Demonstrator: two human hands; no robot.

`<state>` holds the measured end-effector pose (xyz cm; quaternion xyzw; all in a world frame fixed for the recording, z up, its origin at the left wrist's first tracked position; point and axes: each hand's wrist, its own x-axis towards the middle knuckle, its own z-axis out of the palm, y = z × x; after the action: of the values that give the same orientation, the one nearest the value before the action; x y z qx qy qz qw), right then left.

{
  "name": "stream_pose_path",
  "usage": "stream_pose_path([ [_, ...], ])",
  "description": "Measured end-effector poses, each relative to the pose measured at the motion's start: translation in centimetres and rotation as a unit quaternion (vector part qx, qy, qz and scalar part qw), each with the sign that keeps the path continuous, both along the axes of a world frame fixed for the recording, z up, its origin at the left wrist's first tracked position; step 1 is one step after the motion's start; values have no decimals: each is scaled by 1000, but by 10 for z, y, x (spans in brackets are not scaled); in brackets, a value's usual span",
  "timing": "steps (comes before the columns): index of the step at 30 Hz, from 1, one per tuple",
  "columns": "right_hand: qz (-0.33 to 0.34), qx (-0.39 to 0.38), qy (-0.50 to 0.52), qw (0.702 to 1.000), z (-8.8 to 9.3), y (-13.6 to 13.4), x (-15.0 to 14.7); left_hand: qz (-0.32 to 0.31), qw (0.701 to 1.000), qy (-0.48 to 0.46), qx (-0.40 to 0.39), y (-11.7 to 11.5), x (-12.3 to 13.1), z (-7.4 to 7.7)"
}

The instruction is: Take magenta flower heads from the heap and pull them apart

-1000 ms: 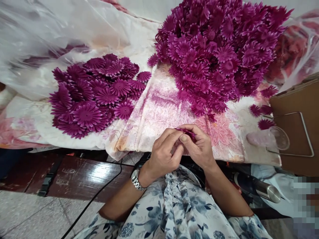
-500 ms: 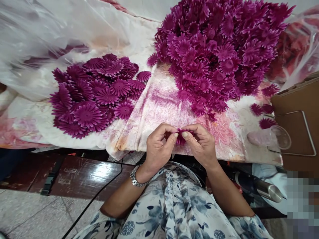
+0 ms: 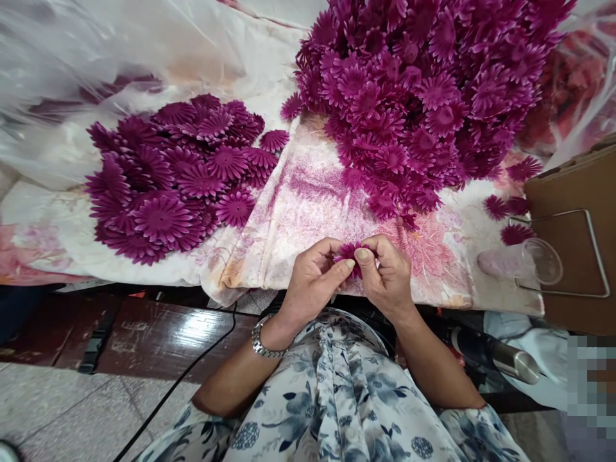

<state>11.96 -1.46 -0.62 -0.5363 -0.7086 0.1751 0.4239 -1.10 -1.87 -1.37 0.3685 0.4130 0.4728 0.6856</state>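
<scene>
My left hand (image 3: 312, 282) and my right hand (image 3: 387, 276) meet at the near edge of the cloth, both pinching one small purple fabric flower (image 3: 350, 251) between thumbs and fingertips. A silver watch sits on my left wrist. Flat purple flowers lie in a spread pile (image 3: 178, 173) at the left. A tall heap of purple flowers (image 3: 414, 90) rises at the back right, just beyond my hands.
A pale floral cloth (image 3: 308, 212) covers the work surface. Clear plastic sheeting (image 3: 72, 70) lies at the back left. At the right are a brown board with a wire frame (image 3: 577, 244), a clear plastic cup (image 3: 524, 262) on its side, and a few loose flowers (image 3: 505, 208).
The flower between my fingers has turned from edge-on to face up, with its petals now showing. My hands have stayed at the cloth's near edge.
</scene>
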Motion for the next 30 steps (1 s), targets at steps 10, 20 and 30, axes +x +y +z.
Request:
stream_pose_path([
  [10, 30, -52, 51, 997, 2, 1, 1, 39, 999, -20, -16, -1, 1, -1],
  [20, 92, -84, 104, 987, 0, -1, 8, 20, 1000, -14, -4, -1, -3, -2],
  [30, 58, -79, 54, 994, 0, 0, 3, 26, 994, -91, -45, 0, -1, 4],
])
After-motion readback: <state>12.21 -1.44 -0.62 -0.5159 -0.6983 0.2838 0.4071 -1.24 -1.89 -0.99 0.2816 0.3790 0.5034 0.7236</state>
